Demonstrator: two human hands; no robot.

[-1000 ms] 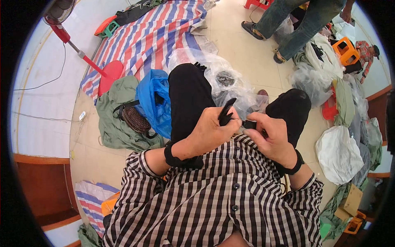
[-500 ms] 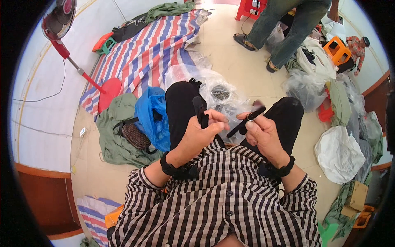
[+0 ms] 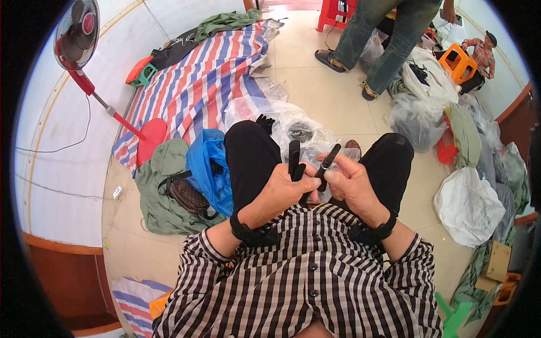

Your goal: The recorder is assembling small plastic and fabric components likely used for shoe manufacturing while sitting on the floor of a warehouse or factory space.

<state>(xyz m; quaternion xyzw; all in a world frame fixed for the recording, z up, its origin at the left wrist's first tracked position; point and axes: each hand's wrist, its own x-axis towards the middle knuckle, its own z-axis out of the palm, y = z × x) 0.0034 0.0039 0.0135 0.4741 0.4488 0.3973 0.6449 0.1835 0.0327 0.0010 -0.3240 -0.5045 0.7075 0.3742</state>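
In front of my lap, between my knees, my two hands are close together. My left hand [image 3: 280,188] is closed around a folded black strap [image 3: 294,153], whose ends stick up past the fingers. My right hand [image 3: 355,183] pinches another narrow black strap [image 3: 331,155] between thumb and fingers; a small shiny metal piece, perhaps a buckle, shows by the thumb. Its lower end reaches my left fingertips. I cannot tell whether the two straps are joined. Beyond my hands, a clear plastic bag [image 3: 318,121] with dark items inside lies on the floor.
At left are a blue plastic bag [image 3: 204,160], green cloth [image 3: 158,194] and a red floor fan [image 3: 84,84]. A striped sheet [image 3: 197,73] spreads farther off. Another person's legs [image 3: 389,45] stand ahead. Filled plastic bags [image 3: 417,124] and a white sack [image 3: 469,205] line the right.
My right hand has moved left, bringing the strap it holds up against my left fingers. The strap ends in my left hand now stand more upright.
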